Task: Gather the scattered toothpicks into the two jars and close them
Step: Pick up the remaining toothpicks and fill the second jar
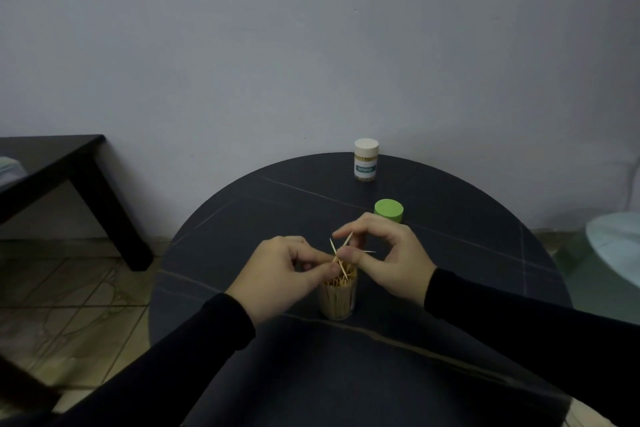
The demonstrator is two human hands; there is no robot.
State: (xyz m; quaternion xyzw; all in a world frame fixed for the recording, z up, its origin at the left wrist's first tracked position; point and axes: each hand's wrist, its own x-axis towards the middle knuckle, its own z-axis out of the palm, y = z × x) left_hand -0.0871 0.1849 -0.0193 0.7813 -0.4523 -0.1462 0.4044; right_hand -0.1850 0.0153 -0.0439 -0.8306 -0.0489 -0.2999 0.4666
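Observation:
An open clear jar [337,300] packed with toothpicks stands on the round dark table [270,204], near its middle. Right above the jar's mouth both hands meet. My left hand [280,274] pinches a few toothpicks [341,258] that cross each other over the opening. My right hand [384,255] pinches the upper end of one of them between thumb and forefinger. A green lid [389,210] lies on the table just behind my right hand. Farther back stands a second jar [366,160], full of toothpicks and closed with a white lid.
A black low table [69,177] stands to the left over a tiled floor. At the right edge sits a pale round object [616,239]. A grey wall rises directly behind the round table.

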